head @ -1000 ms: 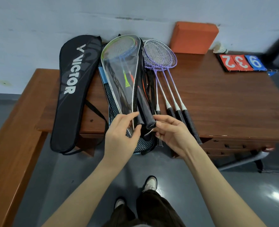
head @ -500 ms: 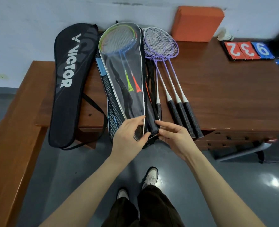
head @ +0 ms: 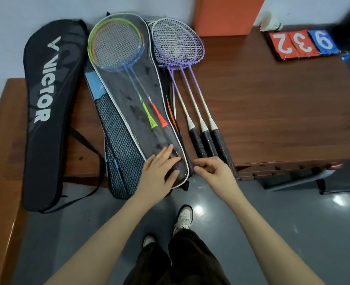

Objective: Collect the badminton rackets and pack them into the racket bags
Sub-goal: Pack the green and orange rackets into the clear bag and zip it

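Note:
A clear racket bag (head: pixel 129 95) with white piping lies on the wooden table (head: pixel 283 120), its lower end hanging over the front edge. Inside it are rackets with green, orange and blue heads (head: pixel 116 46), grips fully within. My left hand (head: pixel 159 173) lies flat on the bag's lower end, fingers straight. My right hand (head: pixel 213 171) is just right of it, thumb and forefinger pinching at the bag's right edge; what they pinch is too small to see. Three purple rackets (head: pixel 192 89) lie loose beside the bag. A black Victor bag (head: pixel 46 112) lies at the left.
A dark mesh bag (head: pixel 118 153) lies under the clear one. At the back stand an orange block (head: pixel 225 15), a shuttlecock (head: pixel 271 23) and a flip scoreboard (head: pixel 301 44). A wooden bench (head: pixel 1 161) runs along the left. My feet are on the grey floor below.
The black grips that stuck out of the clear bag's open end are now inside it. My left hand has gone from holding the opening to lying flat on the bag.

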Demonstrator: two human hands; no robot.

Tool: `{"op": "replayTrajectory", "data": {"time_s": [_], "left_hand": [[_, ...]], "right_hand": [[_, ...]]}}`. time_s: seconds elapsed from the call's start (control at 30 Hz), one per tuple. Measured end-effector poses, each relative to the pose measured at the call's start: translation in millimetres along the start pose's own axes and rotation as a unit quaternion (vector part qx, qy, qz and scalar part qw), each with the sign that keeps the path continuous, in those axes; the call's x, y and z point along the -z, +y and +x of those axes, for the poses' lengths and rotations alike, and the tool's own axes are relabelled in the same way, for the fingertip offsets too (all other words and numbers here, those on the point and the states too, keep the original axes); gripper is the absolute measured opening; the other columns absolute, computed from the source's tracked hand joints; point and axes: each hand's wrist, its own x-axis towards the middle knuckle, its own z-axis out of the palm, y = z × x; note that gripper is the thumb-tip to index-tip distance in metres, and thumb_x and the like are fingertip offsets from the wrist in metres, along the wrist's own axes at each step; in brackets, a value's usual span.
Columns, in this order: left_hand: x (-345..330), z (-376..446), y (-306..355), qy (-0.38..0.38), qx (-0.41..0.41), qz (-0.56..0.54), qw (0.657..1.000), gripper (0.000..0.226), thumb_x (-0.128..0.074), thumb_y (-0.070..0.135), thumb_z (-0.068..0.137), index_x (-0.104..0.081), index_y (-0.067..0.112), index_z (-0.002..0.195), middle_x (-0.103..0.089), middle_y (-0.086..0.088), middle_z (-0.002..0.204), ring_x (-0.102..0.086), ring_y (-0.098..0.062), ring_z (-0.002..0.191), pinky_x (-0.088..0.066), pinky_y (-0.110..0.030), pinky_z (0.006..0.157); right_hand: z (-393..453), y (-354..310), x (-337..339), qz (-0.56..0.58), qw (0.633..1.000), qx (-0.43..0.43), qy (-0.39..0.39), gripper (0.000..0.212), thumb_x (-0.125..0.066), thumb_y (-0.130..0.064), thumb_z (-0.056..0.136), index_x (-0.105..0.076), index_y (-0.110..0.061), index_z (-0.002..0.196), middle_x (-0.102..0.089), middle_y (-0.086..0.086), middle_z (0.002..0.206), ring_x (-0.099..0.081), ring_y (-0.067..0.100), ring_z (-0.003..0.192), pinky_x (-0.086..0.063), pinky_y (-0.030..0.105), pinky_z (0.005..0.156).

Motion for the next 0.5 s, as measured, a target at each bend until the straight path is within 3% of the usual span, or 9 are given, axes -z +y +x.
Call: {"op": "replayTrajectory", "data": {"time_s": [0.1,0.2,0.33,0.43,0.5], "left_hand": [[-3.0,9.4,-2.3,-0.013,0.015,0.092,0.996,0.046,-0.033,0.052,0.088,-0.05,0.037,0.127,-0.023,0.005,0.152,-0.014,-0.016,0.141,-0.002,-0.035,0.11],[-3.5,12.8,-1.7,-0.035,0.026,0.08,0.996,0.05,-0.028,0.055,0.086,-0.046,0.04,0.13,-0.014,0.011,0.153,-0.003,-0.011,0.14,0.002,-0.035,0.11],[-1.8,17.3,-4.8,-0.05,0.031,0.064,0.996,0.053,-0.024,0.058,0.083,-0.042,0.045,0.132,-0.008,0.019,0.15,0.002,-0.008,0.138,0.006,-0.03,0.107],[-1.9,18.4,-4.1,-0.053,0.027,0.077,0.995,0.053,-0.027,0.056,0.083,-0.044,0.044,0.131,-0.013,0.017,0.15,-0.006,-0.014,0.14,0.002,-0.031,0.105],[0.3,21.0,-3.6,-0.059,0.023,0.085,0.994,0.052,-0.029,0.055,0.083,-0.047,0.042,0.13,-0.02,0.014,0.151,-0.013,-0.018,0.139,-0.005,-0.038,0.105]], "right_hand": [[9.6,2.9,-5.8,-0.014,1.0,-0.01,-0.024,0.014,-0.069,-0.014,0.082,-0.069,-0.013,0.096,-0.064,0.001,0.093,-0.059,0.004,0.081,-0.047,0.019,0.08],[19.2,2.9,-6.7,0.036,0.998,-0.045,-0.02,0.011,-0.07,-0.013,0.08,-0.07,-0.012,0.091,-0.066,-0.002,0.081,-0.061,0.01,0.078,-0.05,0.027,0.08],[25.9,2.6,0.8,0.104,0.99,-0.079,-0.048,0.011,-0.07,-0.014,0.081,-0.067,-0.012,0.092,-0.063,0.003,0.076,-0.058,0.01,0.068,-0.05,0.024,0.069],[29.3,2.4,3.3,0.116,0.987,-0.087,-0.064,0.012,-0.07,-0.011,0.082,-0.066,-0.009,0.092,-0.063,0.006,0.074,-0.057,0.009,0.064,-0.045,0.018,0.062],[34.4,2.0,4.5,0.095,0.989,-0.086,-0.08,0.011,-0.069,-0.012,0.082,-0.066,-0.01,0.093,-0.064,0.009,0.077,-0.061,0.015,0.068,-0.048,0.021,0.064]]}}
